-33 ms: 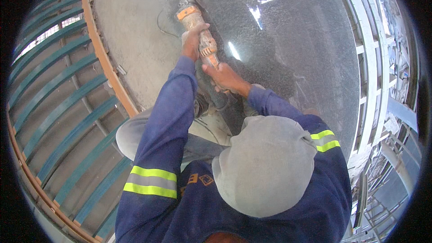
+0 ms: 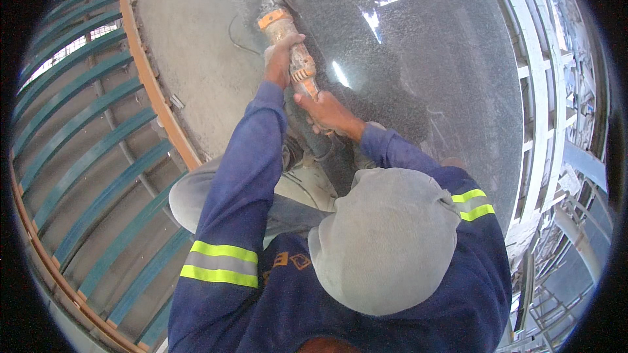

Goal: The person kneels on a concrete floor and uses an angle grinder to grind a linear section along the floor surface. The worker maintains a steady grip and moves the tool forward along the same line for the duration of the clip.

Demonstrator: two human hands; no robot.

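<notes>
A dusty orange angle grinder lies slantwise at the upper middle, its head pointing away from me over a wide stone-like slab. My left hand is wrapped round the front part of its body. Nearer to me, my right hand grips the rear handle, thumb along the top. The grinder's head is at the line between a pale, dusty part of the slab and a dark, shiny part. Its disc is mostly hidden by the head and dust.
Left of the slab runs an orange-brown rail, with curved-looking teal bars beyond it. White metal framing borders the right side. A thin dark wire or cord curls beside the grinder. Pale dust covers the slab's left part.
</notes>
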